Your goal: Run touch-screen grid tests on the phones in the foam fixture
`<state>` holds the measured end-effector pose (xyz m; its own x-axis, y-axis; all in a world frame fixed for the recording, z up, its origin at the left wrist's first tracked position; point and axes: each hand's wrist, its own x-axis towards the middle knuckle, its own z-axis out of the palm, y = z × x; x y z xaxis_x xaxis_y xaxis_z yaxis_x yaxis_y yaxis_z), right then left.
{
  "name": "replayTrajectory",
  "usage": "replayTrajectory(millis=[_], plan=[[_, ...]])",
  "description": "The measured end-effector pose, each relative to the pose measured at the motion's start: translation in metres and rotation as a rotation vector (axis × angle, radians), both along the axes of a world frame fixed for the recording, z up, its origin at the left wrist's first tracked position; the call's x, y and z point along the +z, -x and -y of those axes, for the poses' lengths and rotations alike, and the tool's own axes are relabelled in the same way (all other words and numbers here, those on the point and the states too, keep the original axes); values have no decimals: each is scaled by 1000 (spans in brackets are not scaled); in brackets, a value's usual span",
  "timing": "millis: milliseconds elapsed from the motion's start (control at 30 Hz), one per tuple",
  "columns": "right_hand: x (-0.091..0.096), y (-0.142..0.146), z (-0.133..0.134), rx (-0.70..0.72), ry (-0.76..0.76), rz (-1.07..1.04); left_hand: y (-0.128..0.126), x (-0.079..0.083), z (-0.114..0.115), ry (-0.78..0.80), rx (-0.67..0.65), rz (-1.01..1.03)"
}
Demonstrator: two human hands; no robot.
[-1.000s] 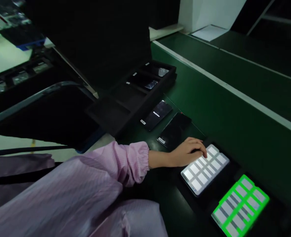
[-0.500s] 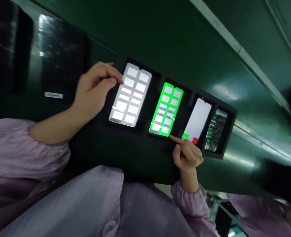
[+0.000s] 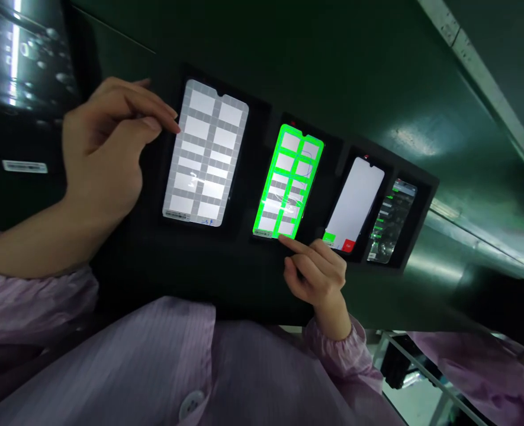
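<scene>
Four lit smartphones sit in recesses of a black tray. My left hand is at the left edge of the leftmost phone, fingertips stretched toward it; the hand grips nothing. That screen shows white blocks on a grey grid. My right hand points its index finger at the bottom edge of the second phone, the other fingers curled. This screen has bright green bands between white blocks, with thin curved lines drawn over it. The third phone shows plain white with green and red corner buttons.
The fourth phone has a dark screen with short green and white lines. A dark, glossy slab with a barcode label lies at the left. The bench is green, with a metal strip across it. Another person's pink sleeve is at lower right.
My right index finger has moved left along the green screen's bottom edge. Curved lines now show more clearly there. The view has shifted closer; my left hand stays by the leftmost phone.
</scene>
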<state>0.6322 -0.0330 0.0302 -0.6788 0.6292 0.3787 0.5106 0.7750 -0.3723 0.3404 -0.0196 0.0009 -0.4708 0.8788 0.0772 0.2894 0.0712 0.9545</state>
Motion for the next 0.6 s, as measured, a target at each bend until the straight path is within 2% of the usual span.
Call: replayTrajectory(millis=[267, 433, 600], plan=[[3, 22, -2, 63, 72, 103, 7, -6, 1, 66, -27, -16], [5, 36, -6, -1, 82, 121, 9, -7, 0, 73, -19, -2], [6, 35, -9, -132, 24, 37, 6, 1, -2, 105, -16, 18]])
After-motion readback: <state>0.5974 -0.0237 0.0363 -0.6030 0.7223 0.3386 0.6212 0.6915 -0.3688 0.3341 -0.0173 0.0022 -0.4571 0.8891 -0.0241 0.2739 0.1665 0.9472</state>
